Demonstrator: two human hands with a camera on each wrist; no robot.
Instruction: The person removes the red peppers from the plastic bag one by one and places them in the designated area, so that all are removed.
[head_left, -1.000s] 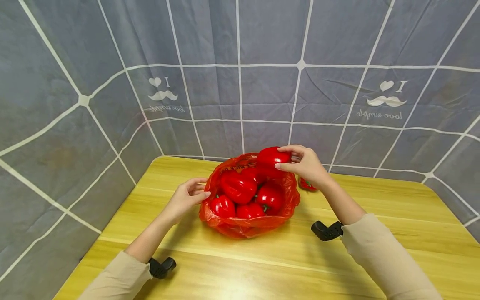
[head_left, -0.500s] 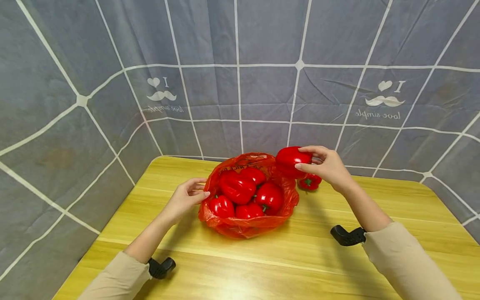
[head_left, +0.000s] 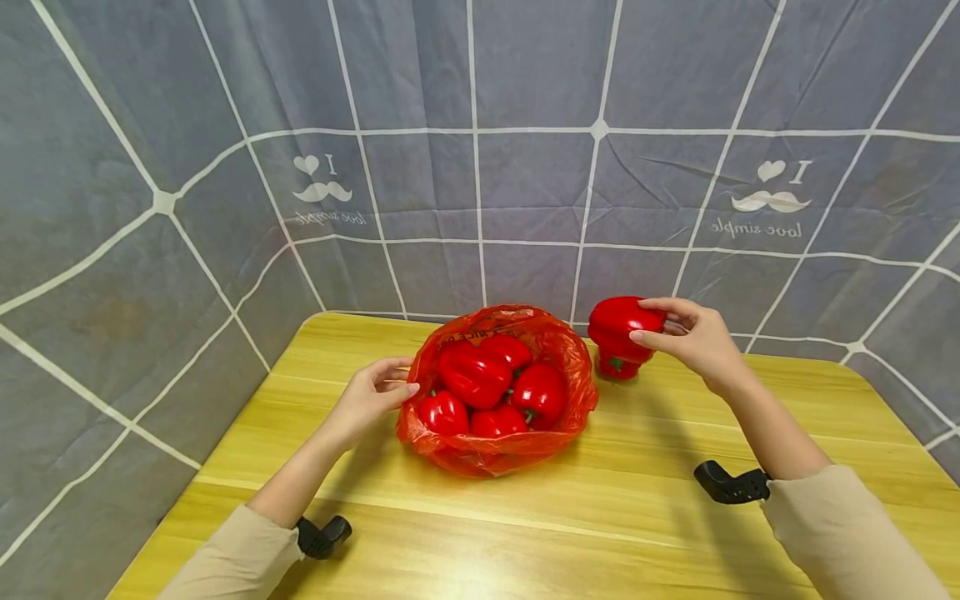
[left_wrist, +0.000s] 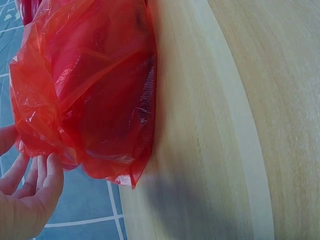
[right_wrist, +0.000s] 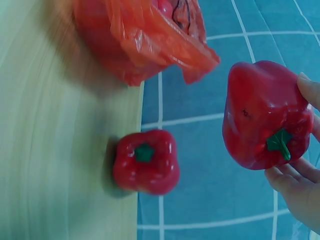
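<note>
A thin red plastic bag [head_left: 487,458] stands wide-mouthed on the table, with several glossy red bell peppers [head_left: 476,375] heaped inside. My left hand [head_left: 367,402] pinches the bag's left rim between thumb and fingers; in the left wrist view, that hand [left_wrist: 32,192] is at the bag's crumpled edge. To the right of the bag, my right hand [head_left: 697,342] grips another red bell pepper [head_left: 622,325], raised above the table. In the right wrist view this pepper [right_wrist: 262,112] shows its green stem. Below it another bell pepper [right_wrist: 150,172] sits on the table, partly hidden in the head view.
The pale wooden table [head_left: 480,533] runs back to a grey tile-patterned curtain [head_left: 525,183] that rises behind and along the left side. A black camera mount [head_left: 322,536] is on the left wrist, another black mount [head_left: 731,483] on the right.
My right hand has carried the bell pepper rightward, from over the bag's back right rim to above the pepper on the table. The left hand stays at the bag's rim.
</note>
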